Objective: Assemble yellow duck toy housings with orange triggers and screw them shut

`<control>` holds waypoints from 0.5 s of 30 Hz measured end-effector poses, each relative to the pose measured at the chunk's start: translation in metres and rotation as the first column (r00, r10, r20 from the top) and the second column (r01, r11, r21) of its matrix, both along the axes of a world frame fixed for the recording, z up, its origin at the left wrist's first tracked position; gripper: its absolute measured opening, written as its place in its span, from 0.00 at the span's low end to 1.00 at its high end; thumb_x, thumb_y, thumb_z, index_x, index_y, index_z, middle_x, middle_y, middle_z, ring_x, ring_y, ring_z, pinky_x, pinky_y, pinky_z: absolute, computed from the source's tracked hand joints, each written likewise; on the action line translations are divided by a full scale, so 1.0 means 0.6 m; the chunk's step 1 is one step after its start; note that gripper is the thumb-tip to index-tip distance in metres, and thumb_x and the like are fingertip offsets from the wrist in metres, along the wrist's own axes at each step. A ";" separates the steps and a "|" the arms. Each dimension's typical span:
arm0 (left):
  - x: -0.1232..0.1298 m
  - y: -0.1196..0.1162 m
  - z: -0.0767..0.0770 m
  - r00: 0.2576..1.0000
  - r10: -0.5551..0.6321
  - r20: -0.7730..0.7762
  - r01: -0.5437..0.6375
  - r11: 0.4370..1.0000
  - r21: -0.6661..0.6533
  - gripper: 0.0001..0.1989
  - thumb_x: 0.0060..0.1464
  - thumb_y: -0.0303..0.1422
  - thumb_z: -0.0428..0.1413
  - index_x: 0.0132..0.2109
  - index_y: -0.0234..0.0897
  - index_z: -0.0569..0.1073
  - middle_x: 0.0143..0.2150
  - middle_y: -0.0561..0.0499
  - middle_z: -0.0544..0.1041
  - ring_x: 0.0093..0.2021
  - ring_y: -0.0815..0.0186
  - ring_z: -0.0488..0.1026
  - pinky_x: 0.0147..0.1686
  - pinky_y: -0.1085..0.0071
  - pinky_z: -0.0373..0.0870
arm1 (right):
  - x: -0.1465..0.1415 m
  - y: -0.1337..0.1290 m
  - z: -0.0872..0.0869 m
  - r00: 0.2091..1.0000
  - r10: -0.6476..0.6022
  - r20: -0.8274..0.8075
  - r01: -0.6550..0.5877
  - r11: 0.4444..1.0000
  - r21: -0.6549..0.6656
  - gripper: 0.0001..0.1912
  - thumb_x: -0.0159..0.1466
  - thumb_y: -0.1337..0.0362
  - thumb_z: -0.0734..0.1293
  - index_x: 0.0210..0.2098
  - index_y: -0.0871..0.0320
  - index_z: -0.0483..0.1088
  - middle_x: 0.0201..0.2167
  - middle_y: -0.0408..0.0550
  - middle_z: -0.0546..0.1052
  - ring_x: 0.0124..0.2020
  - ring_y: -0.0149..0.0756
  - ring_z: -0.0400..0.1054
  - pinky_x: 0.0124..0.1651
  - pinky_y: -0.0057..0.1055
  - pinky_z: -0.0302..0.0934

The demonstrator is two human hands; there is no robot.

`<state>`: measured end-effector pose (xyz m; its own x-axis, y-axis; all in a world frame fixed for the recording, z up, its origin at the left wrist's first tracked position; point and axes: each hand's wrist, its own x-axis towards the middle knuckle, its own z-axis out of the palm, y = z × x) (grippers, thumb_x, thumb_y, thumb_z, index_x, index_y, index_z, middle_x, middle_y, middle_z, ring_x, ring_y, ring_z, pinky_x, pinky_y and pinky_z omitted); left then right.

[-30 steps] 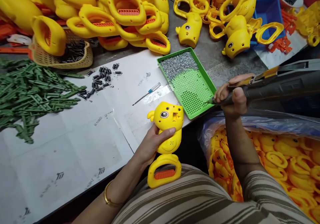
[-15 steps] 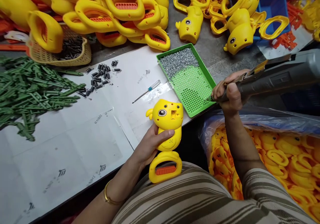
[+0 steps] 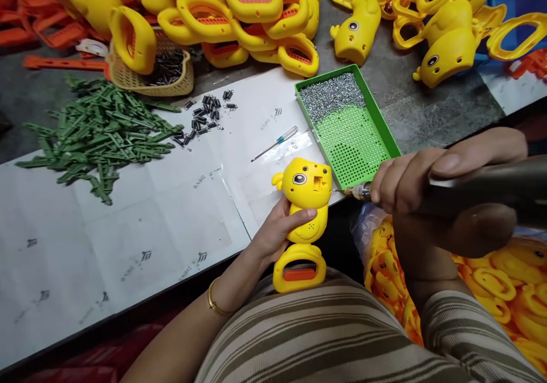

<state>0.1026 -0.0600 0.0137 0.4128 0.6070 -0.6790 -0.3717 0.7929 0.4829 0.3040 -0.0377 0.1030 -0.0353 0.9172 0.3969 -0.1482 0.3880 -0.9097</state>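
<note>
My left hand (image 3: 277, 229) is wrapped round a yellow duck-shaped toy (image 3: 308, 186), thumb across its body, with the eye side and a square opening facing up. Its looped handle with an orange grille hangs toward my striped shirt. In my right hand (image 3: 444, 172) is a dark power screwdriver (image 3: 478, 192), held level. The tip of its bit is just right of the toy's head; whether they touch I cannot tell. Behind the tool, a green perforated tray (image 3: 384, 126) holds small silver screws (image 3: 333, 95) at its far end.
A small screwdriver (image 3: 276, 143) lies on the white sheet. Black springs (image 3: 209, 112), green plastic parts (image 3: 111, 132) and a beige basket (image 3: 149, 86) are to the left. Yellow toys (image 3: 252, 1) line the back. At lower right, a plastic-lined container holds yellow parts (image 3: 496, 280).
The power screwdriver has moved from over the green tray to beside the toy, nearer the camera. My left hand keeps its hold on the toy. The view has shifted left.
</note>
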 end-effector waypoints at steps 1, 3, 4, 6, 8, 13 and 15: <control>0.000 -0.001 -0.001 1.000 -0.003 0.005 0.003 1.000 0.005 0.38 0.40 0.33 0.70 0.59 0.35 0.66 0.51 0.41 0.78 0.40 0.58 0.78 0.42 0.64 0.75 | -0.004 0.001 -0.004 1.000 0.007 -0.009 -0.008 1.000 -0.011 0.13 0.60 0.48 0.72 0.38 0.47 0.71 0.17 0.38 0.68 0.16 0.36 0.64 0.22 0.38 0.67; -0.001 -0.002 -0.002 1.000 -0.004 0.012 0.004 1.000 0.017 0.37 0.41 0.33 0.70 0.59 0.35 0.67 0.52 0.41 0.78 0.42 0.57 0.78 0.42 0.64 0.75 | -0.012 0.006 -0.016 0.999 0.039 -0.033 -0.039 0.999 0.014 0.12 0.60 0.50 0.72 0.39 0.48 0.71 0.18 0.38 0.68 0.17 0.36 0.65 0.22 0.37 0.67; -0.001 -0.003 -0.003 1.000 -0.004 0.013 0.003 1.000 0.019 0.37 0.41 0.33 0.70 0.59 0.36 0.67 0.52 0.41 0.78 0.43 0.56 0.78 0.42 0.64 0.75 | -0.015 0.010 -0.023 0.998 0.050 -0.043 -0.049 0.998 0.026 0.12 0.61 0.51 0.72 0.39 0.48 0.70 0.18 0.38 0.68 0.17 0.35 0.65 0.21 0.37 0.66; 0.000 -0.004 -0.004 1.000 0.001 0.008 -0.002 1.000 0.018 0.37 0.41 0.33 0.70 0.59 0.36 0.67 0.52 0.42 0.78 0.44 0.56 0.78 0.42 0.64 0.75 | -0.022 0.018 -0.036 0.994 0.086 -0.062 -0.082 0.995 0.060 0.11 0.61 0.53 0.71 0.40 0.48 0.70 0.18 0.37 0.67 0.16 0.34 0.64 0.19 0.34 0.64; 0.001 -0.005 -0.004 1.000 0.014 -0.005 -0.013 1.000 0.026 0.37 0.40 0.33 0.70 0.58 0.37 0.68 0.52 0.42 0.77 0.44 0.56 0.77 0.43 0.64 0.74 | -0.028 0.026 -0.048 0.990 0.129 -0.058 -0.125 0.990 0.069 0.10 0.61 0.53 0.71 0.38 0.47 0.69 0.16 0.35 0.67 0.14 0.32 0.61 0.17 0.33 0.61; 0.006 -0.007 -0.003 0.998 0.042 -0.038 -0.039 0.997 0.064 0.36 0.40 0.33 0.70 0.57 0.37 0.68 0.52 0.43 0.76 0.45 0.57 0.76 0.44 0.63 0.73 | -0.033 0.038 -0.067 0.968 0.245 -0.050 -0.243 0.969 0.054 0.13 0.58 0.55 0.73 0.32 0.48 0.65 0.16 0.35 0.66 0.13 0.30 0.58 0.15 0.32 0.57; 0.006 -0.006 -0.003 0.998 0.041 -0.038 -0.038 0.997 0.069 0.36 0.40 0.34 0.70 0.57 0.38 0.67 0.53 0.43 0.76 0.45 0.57 0.76 0.44 0.62 0.73 | -0.032 0.041 -0.073 0.955 0.288 -0.077 -0.283 0.956 0.074 0.12 0.58 0.57 0.73 0.32 0.49 0.65 0.17 0.35 0.67 0.13 0.29 0.59 0.15 0.31 0.57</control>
<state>0.1062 -0.0639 0.0120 0.3610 0.6678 -0.6510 -0.3816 0.7427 0.5503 0.2846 -0.0129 0.0592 -0.2555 0.8477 0.4649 -0.3371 0.3726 -0.8646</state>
